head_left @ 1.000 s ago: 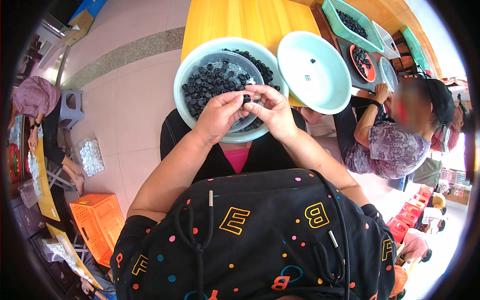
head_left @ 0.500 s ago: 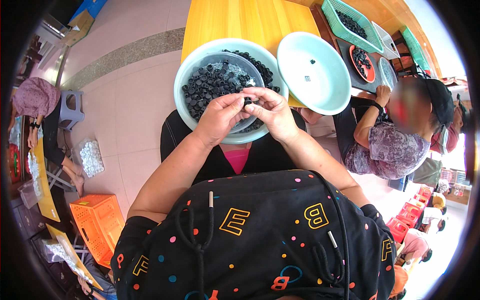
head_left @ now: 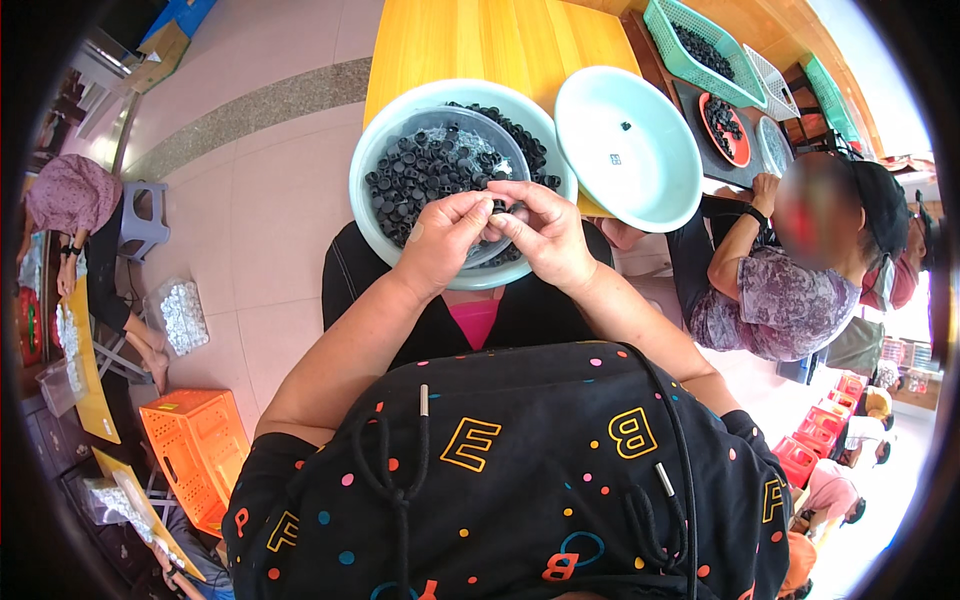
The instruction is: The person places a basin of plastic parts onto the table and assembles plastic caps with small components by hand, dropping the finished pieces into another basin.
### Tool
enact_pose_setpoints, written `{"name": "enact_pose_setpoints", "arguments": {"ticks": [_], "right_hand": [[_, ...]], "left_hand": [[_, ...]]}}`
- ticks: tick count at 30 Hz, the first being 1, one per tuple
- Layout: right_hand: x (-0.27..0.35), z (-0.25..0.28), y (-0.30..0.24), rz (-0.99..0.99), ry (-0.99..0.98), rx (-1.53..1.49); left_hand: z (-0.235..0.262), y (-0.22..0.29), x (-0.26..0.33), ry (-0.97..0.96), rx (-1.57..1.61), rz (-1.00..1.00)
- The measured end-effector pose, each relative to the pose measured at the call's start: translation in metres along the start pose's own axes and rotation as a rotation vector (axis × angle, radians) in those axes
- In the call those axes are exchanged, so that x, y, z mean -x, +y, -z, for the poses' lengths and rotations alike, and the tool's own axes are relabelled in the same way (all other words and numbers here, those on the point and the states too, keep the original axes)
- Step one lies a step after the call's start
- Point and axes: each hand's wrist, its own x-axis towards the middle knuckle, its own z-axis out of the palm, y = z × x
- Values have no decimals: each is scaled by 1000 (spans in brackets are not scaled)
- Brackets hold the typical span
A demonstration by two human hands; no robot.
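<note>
My left hand (head_left: pixel 447 232) and my right hand (head_left: pixel 547 232) meet over the near part of a large pale green basin (head_left: pixel 362 150). Between their fingertips is a small black cap (head_left: pixel 499 206), pinched from both sides; my fingers cover part of it. Inside the basin sits a smaller clear bowl (head_left: pixel 519 145) full of black caps (head_left: pixel 412 165) and a tangle of thin, pale strands (head_left: pixel 470 145). More black caps (head_left: pixel 515 125) lie around the bowl in the basin.
A second pale green basin (head_left: pixel 640 190) on the yellow table (head_left: pixel 470 40) holds one small black piece. At right a person (head_left: pixel 790 260) sits near a red plate (head_left: pixel 738 150) and a green basket (head_left: pixel 700 65). An orange crate (head_left: pixel 195 455) stands at left.
Both hands stay together over the basin. My fingers have shifted slightly around the black cap, and more of it shows now.
</note>
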Motion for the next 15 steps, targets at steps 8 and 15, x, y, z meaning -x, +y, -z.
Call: {"name": "enact_pose_setpoints", "arguments": {"ticks": [8, 15], "right_hand": [[2, 3, 12, 73, 28, 196], [3, 7, 16, 51, -4, 260]], "left_hand": [[-13, 2, 7, 24, 79, 50], [-20, 13, 13, -4, 214, 155]]}}
